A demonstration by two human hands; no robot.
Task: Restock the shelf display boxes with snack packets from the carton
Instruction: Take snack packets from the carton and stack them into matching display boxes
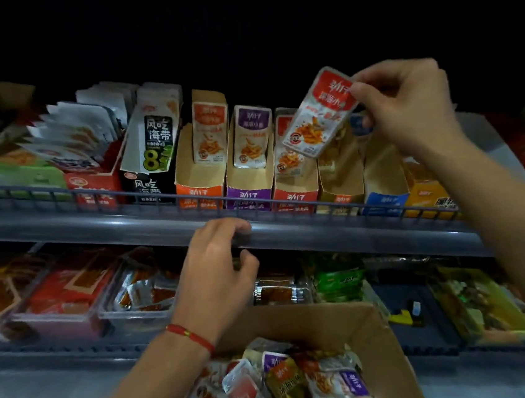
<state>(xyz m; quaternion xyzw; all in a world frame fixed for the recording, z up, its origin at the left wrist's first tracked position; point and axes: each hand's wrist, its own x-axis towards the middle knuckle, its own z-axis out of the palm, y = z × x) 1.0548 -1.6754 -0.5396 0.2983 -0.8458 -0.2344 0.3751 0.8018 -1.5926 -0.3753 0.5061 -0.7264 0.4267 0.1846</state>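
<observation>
pinching red-topped snack packet (318,113) in right hand (406,102), tilted above red display box (294,176); left hand (220,268), fingers loosely curled, holding nothing, above carton (358,321).

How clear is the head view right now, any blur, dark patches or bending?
Head view: black above the top shelf; shelf rails bow from the wide lens; the red-topped snack packet in the right hand reads sharp; left hand clear; edges and carton packets soft.

Two hands (216,268) in view — one red packet (320,111) held up, one carton (379,332) below, six narrow display boxes (198,173) counted on upper shelf.
</observation>
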